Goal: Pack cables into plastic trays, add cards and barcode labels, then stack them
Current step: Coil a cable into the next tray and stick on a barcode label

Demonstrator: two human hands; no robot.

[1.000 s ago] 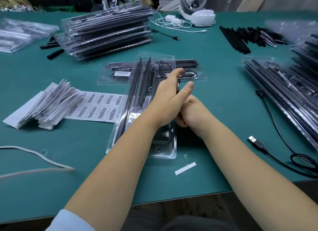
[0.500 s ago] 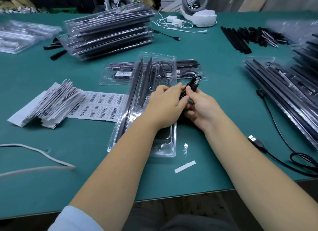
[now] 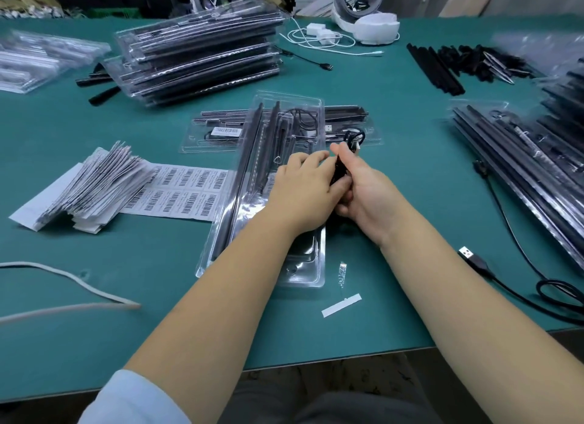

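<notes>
A clear plastic tray (image 3: 249, 183) with long black strips lies lengthwise in the middle of the green table (image 3: 395, 113). Over its right side both hands meet on a bundled black cable (image 3: 352, 139). My right hand (image 3: 363, 189) grips the bundle, whose loops stick out above the fingers. My left hand (image 3: 303, 189) pinches the same bundle from the left. A second tray (image 3: 202, 135) with a barcode label lies crosswise behind. A sheet of barcode labels (image 3: 180, 191) and a fanned pile of cards (image 3: 91, 186) lie to the left.
A stack of packed trays (image 3: 199, 50) stands at the back left, more trays (image 3: 521, 158) lean at the right. A loose black USB cable (image 3: 480, 262) lies near the right front edge. A white strip (image 3: 341, 305) lies in front of the tray, a white cord (image 3: 63, 284) at left.
My right hand has come up from under the left with the cable bundle. Both hands have shifted slightly away from me, and my left fingers have curled onto the bundle.
</notes>
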